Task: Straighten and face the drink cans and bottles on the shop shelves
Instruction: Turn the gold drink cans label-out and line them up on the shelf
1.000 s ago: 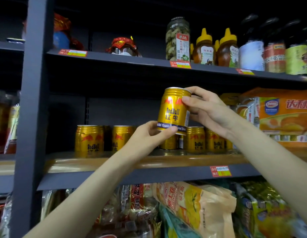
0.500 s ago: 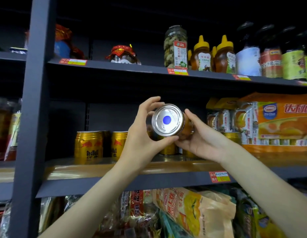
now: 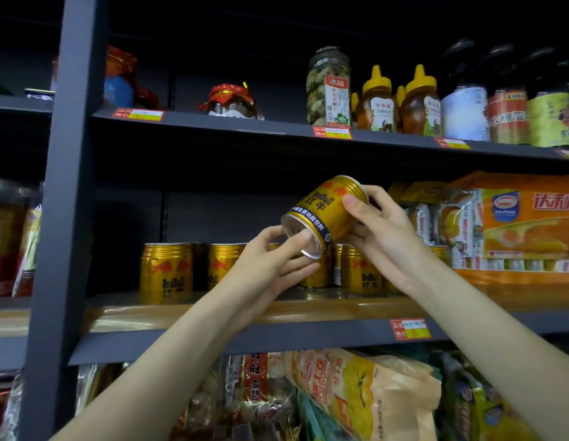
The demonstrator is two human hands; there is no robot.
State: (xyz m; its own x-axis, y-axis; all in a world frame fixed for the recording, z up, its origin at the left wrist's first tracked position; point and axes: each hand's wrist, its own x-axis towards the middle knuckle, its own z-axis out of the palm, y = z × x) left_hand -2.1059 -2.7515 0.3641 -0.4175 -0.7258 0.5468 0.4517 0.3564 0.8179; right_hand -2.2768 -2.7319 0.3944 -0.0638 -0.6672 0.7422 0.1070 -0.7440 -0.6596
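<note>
A gold Red Bull can (image 3: 324, 211) is held in the air above the middle shelf (image 3: 181, 316), tilted with its silver base towards me and down-left. My left hand (image 3: 270, 265) grips its lower rim with thumb and fingers. My right hand (image 3: 381, 230) grips the upper end. Several matching gold cans stand in a row on the shelf: one at the left (image 3: 167, 270), one beside it (image 3: 224, 264), and one behind my hands (image 3: 361, 270). Parts of the row are hidden by my hands.
A dark upright post (image 3: 63, 218) bounds the bay at the left. Orange cake boxes (image 3: 515, 224) fill the shelf's right end. Jars (image 3: 329, 87), honey bottles (image 3: 377, 101) and dark bottles line the upper shelf. Snack bags (image 3: 356, 396) crowd the shelf below.
The can stood upright in my hands, then was tipped with its base facing me. Now it is tilted partway back, label showing, and raised slightly to the right.
</note>
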